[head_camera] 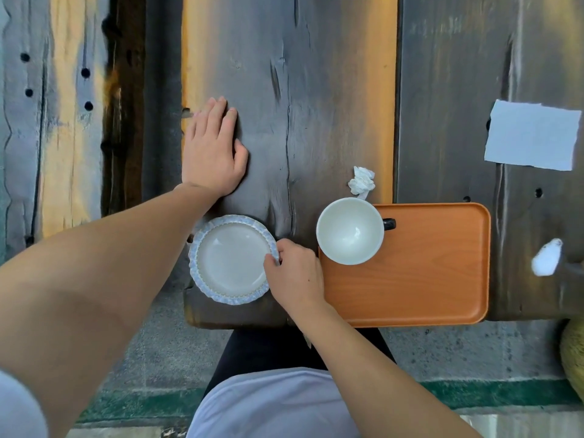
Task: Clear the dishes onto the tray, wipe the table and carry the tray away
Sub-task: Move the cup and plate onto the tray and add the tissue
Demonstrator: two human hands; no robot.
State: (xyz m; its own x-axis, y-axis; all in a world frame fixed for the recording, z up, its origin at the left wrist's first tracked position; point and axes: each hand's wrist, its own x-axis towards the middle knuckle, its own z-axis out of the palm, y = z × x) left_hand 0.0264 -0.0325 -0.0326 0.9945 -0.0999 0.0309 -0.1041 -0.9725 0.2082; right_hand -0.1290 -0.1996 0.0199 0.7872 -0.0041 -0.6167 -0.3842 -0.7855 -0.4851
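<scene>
A white plate [229,259] with a scalloped blue rim lies near the front edge of the dark wooden table [316,90]. My right hand [295,275] pinches its right rim between thumb and fingers. My left hand [213,150] rests flat on the table beyond the plate, palm down, fingers together. An orange wooden tray [426,279] sits to the right of the plate. A white cup [350,230] with a dark handle stands on the tray's far left corner. A crumpled white tissue [362,181] lies just beyond the cup.
A flat white paper sheet [532,135] lies at the far right of the table. A small white object [546,257] sits right of the tray. My legs and the concrete floor show below the table's front edge.
</scene>
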